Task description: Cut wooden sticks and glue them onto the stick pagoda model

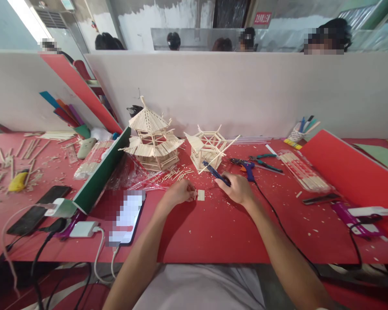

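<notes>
My right hand (237, 188) is closed around a slim dark blue hand tool (217, 173), whose exact kind I cannot make out. A long pale wooden stick (224, 151) crosses at the tool's tip, in front of the smaller stick frame (210, 148). My left hand (181, 192) rests low over the table with its fingertips pinched together. A small piece seems to be between them, too small to name. Just right of those fingertips lies a little flat panel of short sticks (201, 195). Behind my left hand stands a two-roofed stick pavilion (151, 142).
Cut stick pieces (177, 173) lie before the pavilion. A glue gun (245, 167), green-handled pliers (264, 158) and bagged sticks (305, 171) lie to the right. On the left are a lit phone (127, 217), a green divider (103, 176) and cables. Other people sit beyond the partition (245, 94).
</notes>
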`<action>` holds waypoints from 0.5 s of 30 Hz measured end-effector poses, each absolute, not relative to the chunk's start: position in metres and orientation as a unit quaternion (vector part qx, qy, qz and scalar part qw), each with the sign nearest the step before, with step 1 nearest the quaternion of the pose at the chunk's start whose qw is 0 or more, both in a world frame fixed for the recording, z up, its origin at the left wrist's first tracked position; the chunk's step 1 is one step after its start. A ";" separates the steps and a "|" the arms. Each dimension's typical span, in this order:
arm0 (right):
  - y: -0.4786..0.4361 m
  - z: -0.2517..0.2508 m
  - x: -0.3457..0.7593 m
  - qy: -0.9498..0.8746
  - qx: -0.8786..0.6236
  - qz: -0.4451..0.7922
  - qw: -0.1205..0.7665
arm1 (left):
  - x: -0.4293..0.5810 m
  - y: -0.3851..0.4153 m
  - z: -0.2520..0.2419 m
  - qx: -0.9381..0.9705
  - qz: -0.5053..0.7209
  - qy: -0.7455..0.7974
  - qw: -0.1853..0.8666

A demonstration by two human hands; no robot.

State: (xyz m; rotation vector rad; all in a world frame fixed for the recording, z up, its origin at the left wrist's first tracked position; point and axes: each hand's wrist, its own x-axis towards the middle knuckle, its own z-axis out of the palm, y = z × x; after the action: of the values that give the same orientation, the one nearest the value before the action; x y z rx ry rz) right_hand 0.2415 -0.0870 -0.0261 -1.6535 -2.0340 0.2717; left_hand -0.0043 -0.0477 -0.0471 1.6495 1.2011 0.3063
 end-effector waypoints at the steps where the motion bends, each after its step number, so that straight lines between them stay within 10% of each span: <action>1: -0.087 -0.027 0.243 -0.747 -0.608 0.099 0.249 | -0.005 -0.047 -0.048 0.687 0.129 0.498 0.514; 15: -0.086 -0.031 0.241 -0.751 -0.613 0.097 0.225 | -0.001 -0.047 -0.052 0.672 0.130 0.481 0.547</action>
State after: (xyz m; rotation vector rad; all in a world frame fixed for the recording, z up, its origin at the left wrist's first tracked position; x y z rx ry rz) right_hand 0.2412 -0.0861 -0.0306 -1.6909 -2.0728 0.2686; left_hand -0.0011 -0.0470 -0.0521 1.5929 1.1407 0.3086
